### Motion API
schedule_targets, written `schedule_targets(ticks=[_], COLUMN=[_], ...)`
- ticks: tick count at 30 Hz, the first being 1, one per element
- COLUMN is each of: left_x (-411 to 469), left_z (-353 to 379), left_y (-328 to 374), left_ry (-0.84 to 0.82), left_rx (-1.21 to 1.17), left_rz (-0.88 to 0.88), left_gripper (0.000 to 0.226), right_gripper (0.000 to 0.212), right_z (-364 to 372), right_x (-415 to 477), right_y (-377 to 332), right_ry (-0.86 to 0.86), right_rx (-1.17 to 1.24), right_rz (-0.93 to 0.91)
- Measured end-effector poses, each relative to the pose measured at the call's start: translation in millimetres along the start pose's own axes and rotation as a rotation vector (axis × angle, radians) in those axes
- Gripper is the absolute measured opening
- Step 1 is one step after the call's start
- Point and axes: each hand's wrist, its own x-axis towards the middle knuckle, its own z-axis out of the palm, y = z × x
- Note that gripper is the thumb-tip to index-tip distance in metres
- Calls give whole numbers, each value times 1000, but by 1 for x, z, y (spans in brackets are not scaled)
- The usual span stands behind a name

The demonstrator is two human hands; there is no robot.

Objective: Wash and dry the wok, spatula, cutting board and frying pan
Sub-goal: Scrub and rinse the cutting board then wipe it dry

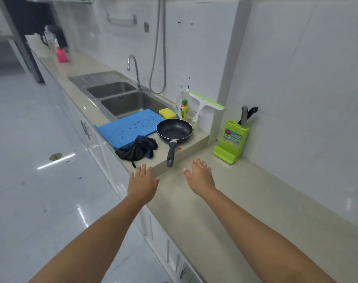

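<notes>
Two bare arms reach forward from the bottom of the frame. The left hand [142, 180] is open, with its fingers straight and spread, and it holds nothing. The right hand [200, 176] is open in the same way and also holds nothing. Both hands are in the middle of the frame, over the near edge of the counter [225, 201], and they are apart from each other.

The frying pan [174, 129] is black. It sits on a raised part of the counter, just above the hands in the frame. Its handle points down toward the hands and sticks out past the step in the counter. Neither hand touches it.

The cutting board [131, 125] is blue and lies flat to the left of the pan, right next to the sink [129, 103]. It has small dark bits on it. A dark cloth [138, 150] lies in a heap on the near corner of the board.

A yellow sponge [167, 113] sits at the sink's edge, behind the pan. A soap bottle [183, 109] and a green and white squeegee [206, 103] stand by the wall. The tap [134, 68] curves over the sink.

At the right, a green knife block [232, 139] stands by the wall with a knife [244, 116] in it. A pink bottle [62, 55] is far off at the upper left.
</notes>
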Motion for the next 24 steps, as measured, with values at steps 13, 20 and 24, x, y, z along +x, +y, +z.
schedule_targets(ticks=[13, 20, 24], left_x=[164, 248, 291], left_z=[-37, -41, -33], left_y=[-116, -208, -258], left_ry=[52, 23, -7], left_rx=[-106, -129, -188], left_rz=[-180, -175, -202], left_gripper=[56, 60, 63], right_gripper=[60, 61, 62], right_z=[29, 76, 107], right_x=[179, 250, 290], right_y=[-109, -177, -214], right_ry=[-11, -32, -67], right_rx=[-123, -84, -125], right_rz=[-139, -76, -6])
